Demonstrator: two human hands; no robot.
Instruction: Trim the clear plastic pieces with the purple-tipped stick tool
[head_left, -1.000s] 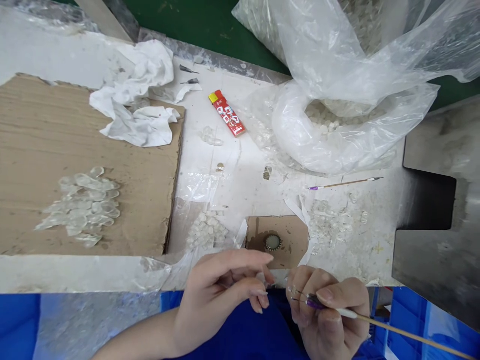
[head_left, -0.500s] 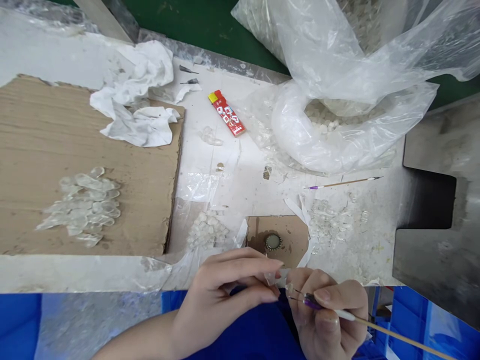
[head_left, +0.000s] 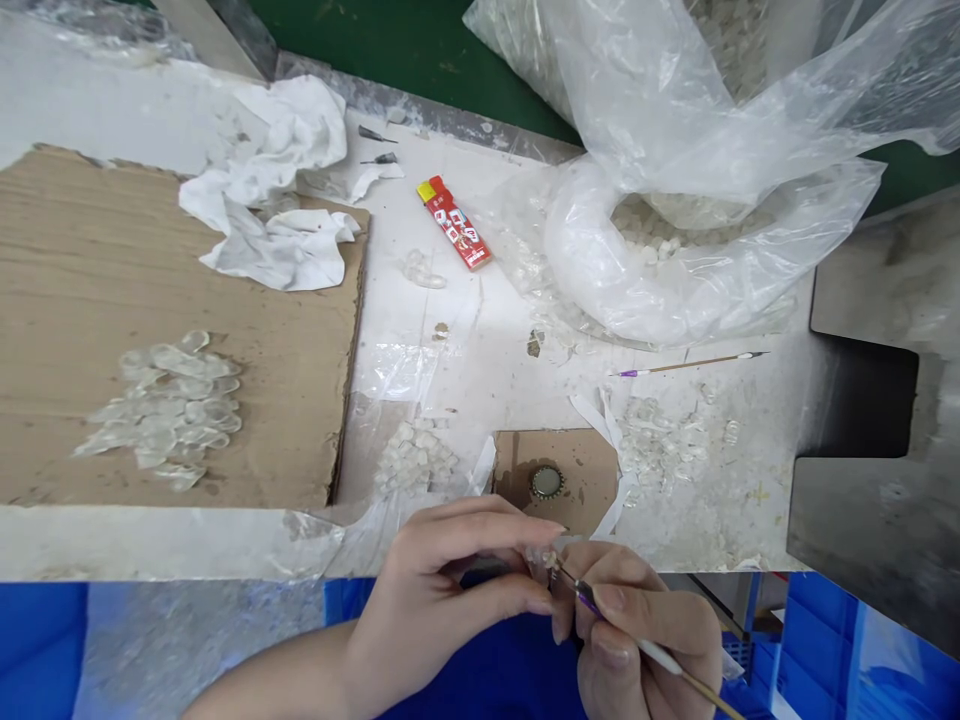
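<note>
My left hand (head_left: 450, 570) holds a small clear plastic piece (head_left: 537, 558) at its fingertips, partly hidden by the fingers. A thin brush (head_left: 661, 656) with a tan stick handle and white and purple bands is gripped in my right hand (head_left: 649, 620). Its fine tip meets the clear piece or lies very close to it; a tiny whitish bit shows there. Just beyond my hands, an upturned bottle cap (head_left: 546, 483) sits on a small cardboard piece (head_left: 585, 460). Small whitish chunks (head_left: 416, 455) lie left of it, and small clear pieces (head_left: 664, 445) to the right.
Clear flat pieces (head_left: 169, 405) are heaped on a large cardboard sheet (head_left: 285, 380), beside crumpled white cloth (head_left: 277, 245). A red lighter (head_left: 456, 225), a second brush (head_left: 690, 364) and an open plastic bag (head_left: 600, 290) of chunks lie farther back. Grey metal (head_left: 862, 530) stands at right.
My right hand has moved left with the brush, bringing its tip to the clear piece in my left hand. My left hand stays almost still.
</note>
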